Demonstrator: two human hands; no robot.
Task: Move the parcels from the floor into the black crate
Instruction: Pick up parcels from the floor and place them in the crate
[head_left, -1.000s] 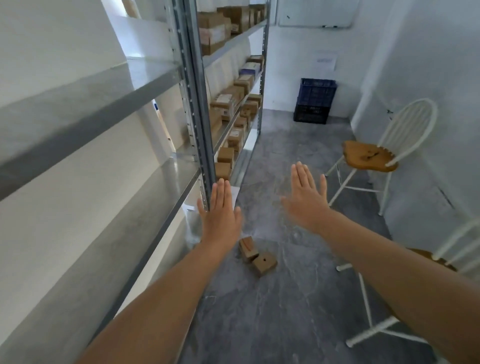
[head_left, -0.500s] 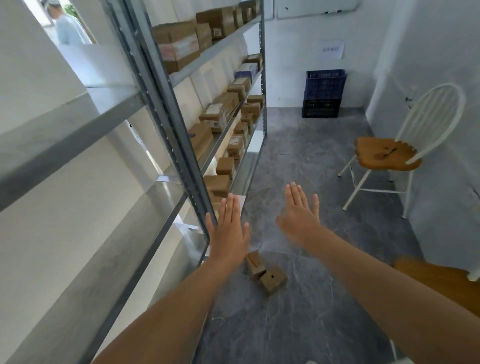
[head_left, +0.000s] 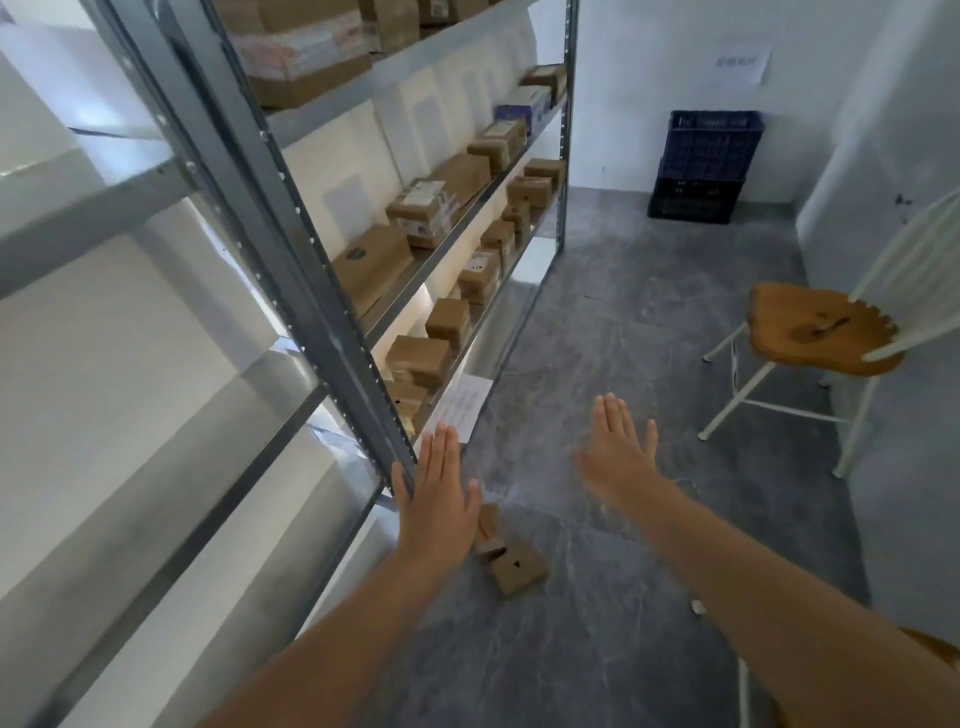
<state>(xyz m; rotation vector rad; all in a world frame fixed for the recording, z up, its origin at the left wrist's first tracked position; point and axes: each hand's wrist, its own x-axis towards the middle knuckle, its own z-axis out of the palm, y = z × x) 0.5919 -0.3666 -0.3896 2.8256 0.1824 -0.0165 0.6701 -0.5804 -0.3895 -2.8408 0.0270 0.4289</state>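
A wide lane of grey floor (head_left: 639, 322) runs free from the two parcels (head_left: 517, 569) to the far wall, hemmed by the metal rack (head_left: 567, 156) on the left and a white chair (head_left: 815, 325) on the right. The rack's near upright (head_left: 332, 332) stands just beside the left hand (head_left: 439, 499) and close to the parcels, so they lie open only from above and from the right. A blue crate (head_left: 714, 140) sits stacked on the black crate (head_left: 693, 200), covering its top.

Grey marbled stone floor (head_left: 613, 322): two small brown cardboard parcels (head_left: 517, 569) touching; black plastic crate (head_left: 693, 201) by far wall.
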